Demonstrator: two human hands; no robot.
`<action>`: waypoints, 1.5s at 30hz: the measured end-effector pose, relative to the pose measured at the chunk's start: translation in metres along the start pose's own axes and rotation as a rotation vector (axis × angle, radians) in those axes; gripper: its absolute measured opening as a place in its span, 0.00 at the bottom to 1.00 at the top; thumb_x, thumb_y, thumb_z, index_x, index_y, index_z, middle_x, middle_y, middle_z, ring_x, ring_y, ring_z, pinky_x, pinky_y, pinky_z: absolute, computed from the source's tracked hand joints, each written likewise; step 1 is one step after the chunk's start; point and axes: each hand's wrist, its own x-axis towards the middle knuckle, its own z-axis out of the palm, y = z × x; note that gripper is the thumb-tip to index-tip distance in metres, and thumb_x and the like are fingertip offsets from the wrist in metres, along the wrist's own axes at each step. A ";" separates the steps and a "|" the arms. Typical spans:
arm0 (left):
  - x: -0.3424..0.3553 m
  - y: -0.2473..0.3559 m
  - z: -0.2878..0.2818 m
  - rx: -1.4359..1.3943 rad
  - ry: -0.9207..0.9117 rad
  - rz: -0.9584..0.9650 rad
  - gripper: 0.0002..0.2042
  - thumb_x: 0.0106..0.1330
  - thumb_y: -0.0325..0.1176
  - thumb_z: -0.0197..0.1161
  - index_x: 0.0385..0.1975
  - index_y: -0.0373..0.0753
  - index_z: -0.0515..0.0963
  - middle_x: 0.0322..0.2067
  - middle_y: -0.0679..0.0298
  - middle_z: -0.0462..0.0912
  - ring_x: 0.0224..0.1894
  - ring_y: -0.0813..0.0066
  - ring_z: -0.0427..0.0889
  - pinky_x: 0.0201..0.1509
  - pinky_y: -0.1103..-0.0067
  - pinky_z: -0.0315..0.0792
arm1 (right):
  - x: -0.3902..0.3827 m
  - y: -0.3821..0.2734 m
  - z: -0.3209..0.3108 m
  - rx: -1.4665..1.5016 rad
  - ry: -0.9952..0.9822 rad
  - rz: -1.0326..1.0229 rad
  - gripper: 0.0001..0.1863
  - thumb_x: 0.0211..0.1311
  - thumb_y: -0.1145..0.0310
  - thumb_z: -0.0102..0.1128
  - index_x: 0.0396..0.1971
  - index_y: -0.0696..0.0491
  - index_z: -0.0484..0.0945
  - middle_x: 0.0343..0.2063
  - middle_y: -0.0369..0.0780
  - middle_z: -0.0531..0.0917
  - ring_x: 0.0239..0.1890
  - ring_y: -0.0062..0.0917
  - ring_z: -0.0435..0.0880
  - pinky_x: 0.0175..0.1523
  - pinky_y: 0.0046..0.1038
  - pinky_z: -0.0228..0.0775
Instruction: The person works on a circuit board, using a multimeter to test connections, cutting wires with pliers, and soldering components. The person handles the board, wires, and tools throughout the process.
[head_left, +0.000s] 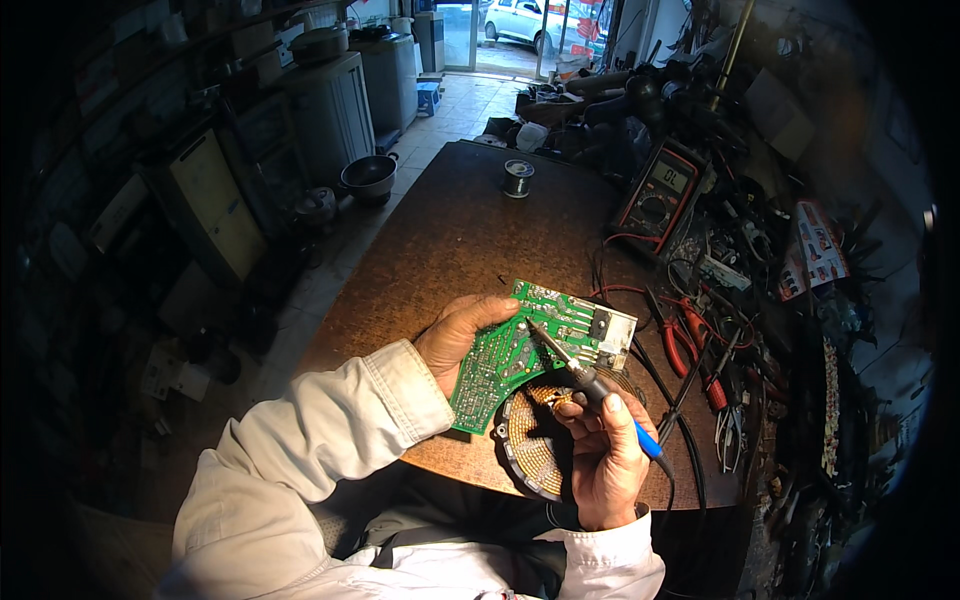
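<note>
My left hand grips a green circuit board by its left edge, thumb lying on top. The board is tilted up off the table, its soldered side facing me, with a white part at its right end. In my right hand is a soldering iron with a dark grip and blue end, held like a pen. Its metal tip reaches the upper middle of the board; whether it touches is too small to tell. Under the board and right hand lies a round copper-coloured coil, partly hidden.
A solder spool stands at the table's far end. On the right are a multimeter, red-handled pliers and tangled cables. Heaped parts crowd the table's right side. Left on the floor are a dark pot and cabinets.
</note>
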 end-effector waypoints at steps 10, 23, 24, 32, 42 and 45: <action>-0.001 0.000 0.004 0.005 0.005 0.007 0.18 0.72 0.36 0.63 0.54 0.29 0.77 0.48 0.51 0.87 0.50 0.63 0.88 0.61 0.68 0.81 | -0.002 0.000 0.004 -0.057 0.009 -0.028 0.17 0.70 0.70 0.64 0.51 0.66 0.78 0.40 0.50 0.87 0.37 0.33 0.89 0.49 0.37 0.85; 0.002 -0.002 -0.004 0.023 -0.008 0.033 0.19 0.72 0.36 0.63 0.55 0.28 0.77 0.48 0.51 0.87 0.50 0.64 0.88 0.61 0.68 0.81 | -0.002 0.001 0.002 -0.038 -0.002 -0.029 0.19 0.68 0.72 0.66 0.53 0.68 0.77 0.39 0.52 0.88 0.38 0.37 0.91 0.50 0.38 0.87; 0.002 -0.003 -0.004 0.025 -0.007 0.034 0.19 0.72 0.36 0.64 0.55 0.28 0.77 0.48 0.51 0.87 0.50 0.64 0.88 0.61 0.68 0.81 | -0.002 0.001 0.002 -0.038 -0.003 -0.031 0.19 0.68 0.72 0.66 0.53 0.68 0.77 0.39 0.52 0.88 0.38 0.37 0.91 0.50 0.38 0.87; 0.001 -0.002 -0.004 0.004 -0.013 0.012 0.20 0.72 0.36 0.63 0.56 0.28 0.77 0.49 0.51 0.87 0.51 0.63 0.87 0.63 0.68 0.80 | -0.002 0.002 -0.001 -0.033 0.000 -0.029 0.19 0.69 0.70 0.66 0.52 0.67 0.77 0.39 0.52 0.88 0.38 0.38 0.91 0.50 0.39 0.87; 0.001 -0.001 0.003 0.014 -0.035 -0.004 0.22 0.72 0.38 0.61 0.58 0.27 0.76 0.52 0.48 0.86 0.53 0.59 0.87 0.64 0.65 0.78 | -0.003 0.004 0.001 -0.052 0.003 -0.051 0.20 0.67 0.73 0.66 0.54 0.69 0.76 0.42 0.53 0.87 0.38 0.38 0.91 0.50 0.38 0.87; 0.001 -0.002 0.001 -0.009 -0.005 -0.024 0.23 0.72 0.39 0.59 0.59 0.27 0.75 0.52 0.47 0.85 0.53 0.58 0.87 0.64 0.65 0.79 | -0.005 0.003 0.004 -0.098 0.004 -0.062 0.19 0.67 0.74 0.67 0.54 0.65 0.76 0.42 0.51 0.87 0.39 0.35 0.89 0.48 0.31 0.85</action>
